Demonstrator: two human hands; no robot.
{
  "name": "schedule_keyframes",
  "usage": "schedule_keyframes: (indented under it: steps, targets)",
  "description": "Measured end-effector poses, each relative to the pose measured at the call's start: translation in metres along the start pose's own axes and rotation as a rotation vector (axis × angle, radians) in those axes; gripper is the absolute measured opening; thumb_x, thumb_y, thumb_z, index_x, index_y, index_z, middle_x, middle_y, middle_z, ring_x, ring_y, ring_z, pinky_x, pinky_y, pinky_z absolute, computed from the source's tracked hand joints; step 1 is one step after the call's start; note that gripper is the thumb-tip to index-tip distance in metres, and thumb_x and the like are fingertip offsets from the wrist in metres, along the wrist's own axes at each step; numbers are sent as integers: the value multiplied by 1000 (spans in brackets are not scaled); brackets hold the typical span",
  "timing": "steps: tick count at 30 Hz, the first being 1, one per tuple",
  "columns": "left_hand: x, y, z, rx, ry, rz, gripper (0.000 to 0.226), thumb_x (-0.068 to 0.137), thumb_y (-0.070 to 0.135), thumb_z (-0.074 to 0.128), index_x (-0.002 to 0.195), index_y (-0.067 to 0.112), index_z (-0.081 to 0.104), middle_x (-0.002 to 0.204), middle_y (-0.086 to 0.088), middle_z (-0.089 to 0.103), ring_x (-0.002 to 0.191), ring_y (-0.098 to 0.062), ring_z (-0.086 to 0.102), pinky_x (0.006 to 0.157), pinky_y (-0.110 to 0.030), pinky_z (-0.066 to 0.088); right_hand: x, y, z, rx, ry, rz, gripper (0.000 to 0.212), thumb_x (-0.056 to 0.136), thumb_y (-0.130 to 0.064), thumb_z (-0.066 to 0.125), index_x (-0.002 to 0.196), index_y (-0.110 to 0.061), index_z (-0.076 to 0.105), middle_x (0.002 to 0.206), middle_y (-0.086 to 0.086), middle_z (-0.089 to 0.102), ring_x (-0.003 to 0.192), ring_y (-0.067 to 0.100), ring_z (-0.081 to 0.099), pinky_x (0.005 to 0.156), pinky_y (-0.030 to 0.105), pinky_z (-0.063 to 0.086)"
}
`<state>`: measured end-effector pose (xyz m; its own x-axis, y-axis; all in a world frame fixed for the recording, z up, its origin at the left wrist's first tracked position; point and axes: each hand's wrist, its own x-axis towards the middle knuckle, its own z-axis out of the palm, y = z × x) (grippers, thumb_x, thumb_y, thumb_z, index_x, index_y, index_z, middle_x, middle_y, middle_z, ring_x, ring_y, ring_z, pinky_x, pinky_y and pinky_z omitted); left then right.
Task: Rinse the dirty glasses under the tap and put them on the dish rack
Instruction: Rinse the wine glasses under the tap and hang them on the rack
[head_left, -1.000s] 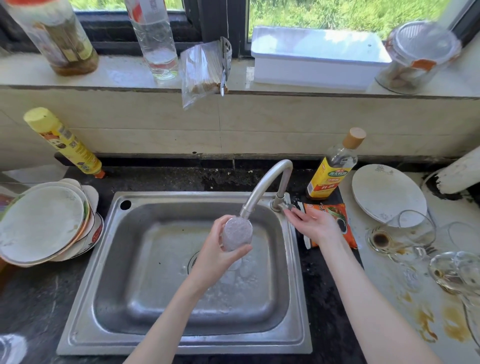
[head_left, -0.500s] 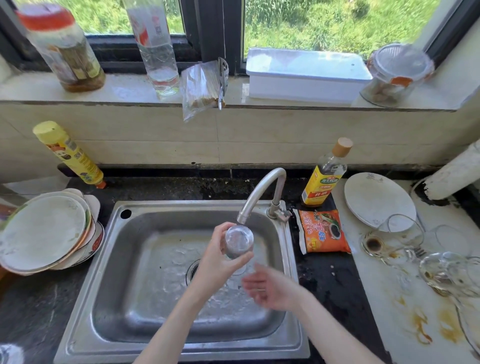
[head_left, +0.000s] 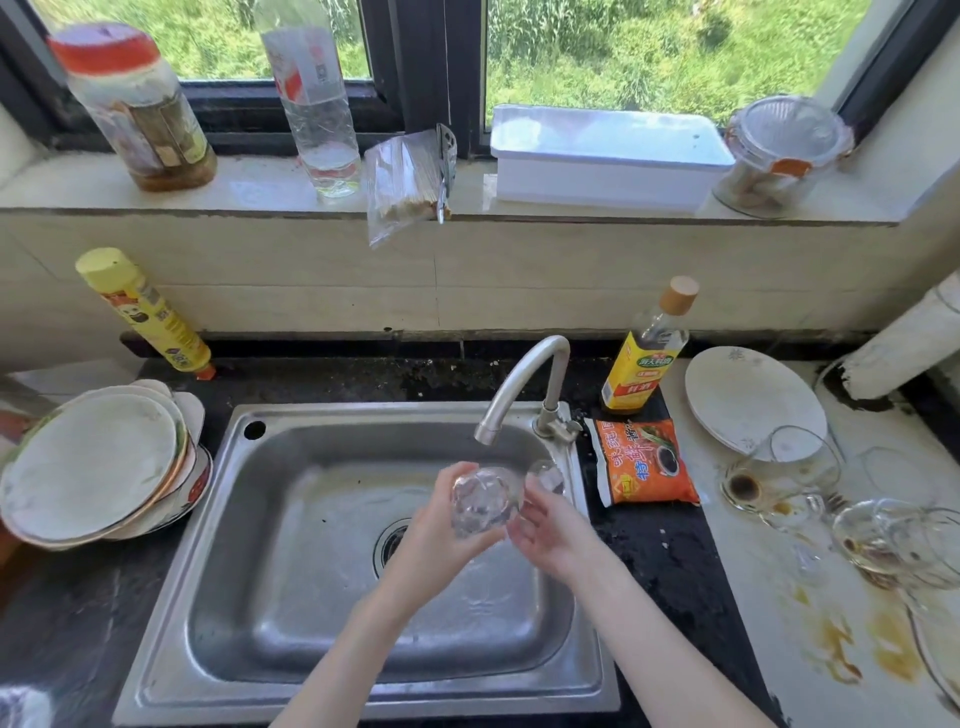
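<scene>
Glass (head_left: 485, 501) lies tilted under the tap (head_left: 519, 384), left hand (head_left: 441, 535) gripping it, right hand (head_left: 545, 525) touching.
</scene>
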<state>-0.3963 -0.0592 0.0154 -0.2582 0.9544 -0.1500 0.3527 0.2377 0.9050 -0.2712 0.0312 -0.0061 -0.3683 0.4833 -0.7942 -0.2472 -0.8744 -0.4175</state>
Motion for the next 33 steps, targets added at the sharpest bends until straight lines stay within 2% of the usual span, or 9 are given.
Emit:
schedule_keyframes:
  steps: [4, 11, 14, 17, 21, 23, 25, 28, 33]
  targets:
    - [-4, -13, 1, 121, -11, -72, 61, 76, 35, 74, 112, 57, 30, 105, 16, 53, 91, 0, 53, 78, -12, 42, -12, -13, 7, -271, 81, -277, 21, 95, -24, 54, 81, -11, 59, 74, 2, 66, 71, 18, 63, 67, 28, 51]
    - [-6, -15, -9, 352, -113, -78, 89, 68, 54, 68, 143, 28, 28, 127, 6, 53, 118, -8, 45, 96, -16, 30, -24, -14, 9, -544, 81, -552, 19, 94, -24, 55, 82, -10, 62, 77, 1, 64, 69, 11, 62, 58, 19, 50]
    - [-10, -3, -11, 398, -133, -59, 101, 57, 71, 52, 144, 26, 27, 125, 5, 55, 111, -10, 50, 94, -17, 32, -28, -16, 10, -557, 50, -579, 20, 94, -23, 55, 82, -9, 60, 77, 1, 68, 68, 12, 65, 56, 18, 50]
    - [-13, 2, -12, 371, -146, -42, 86, 71, 61, 61, 143, 25, 30, 125, 5, 57, 88, -11, 52, 91, -19, 37, -34, -18, 10, -547, 23, -583, 20, 96, -21, 53, 82, -8, 59, 82, 6, 73, 67, 13, 69, 55, 16, 49]
    - [-21, 5, -14, 345, -193, -27, 121, 47, 99, 19, 144, 27, 24, 127, 6, 57, 105, -8, 56, 93, -15, 37, -43, -14, 10, -449, 13, -537, 17, 97, -18, 51, 85, -6, 55, 91, 11, 72, 72, 13, 71, 59, 22, 54]
    - [-27, 11, -13, 383, -202, -19, 119, 52, 96, 13, 146, 25, 17, 133, 3, 52, 119, -8, 48, 92, -6, 26, -48, -13, 13, -417, 16, -526, 16, 98, -18, 50, 86, -7, 54, 89, 11, 72, 73, 15, 71, 58, 23, 55]
    - [-33, 19, -11, 421, -199, -2, 101, 67, 81, 28, 148, 22, 11, 139, 1, 46, 127, -7, 40, 94, -5, 20, -54, -12, 15, -421, 29, -551, 16, 98, -18, 50, 88, -7, 55, 87, 11, 72, 76, 19, 71, 59, 24, 55]
    - [-37, 24, -8, 466, -167, 60, 86, 81, 54, 52, 148, 20, 10, 140, 1, 45, 128, -8, 39, 99, -11, 23, -71, -10, 18, -485, 60, -642, 17, 98, -18, 48, 89, -5, 54, 87, 11, 72, 75, 18, 69, 58, 22, 53]
    - [-50, 32, -2, 499, -277, 186, 79, 80, 53, 55, 145, 19, 25, 131, 0, 54, 115, -11, 49, 93, -15, 34, -110, 4, 1, -637, 214, -825, 23, 98, -21, 49, 81, -7, 52, 82, 6, 73, 71, 20, 69, 59, 28, 54]
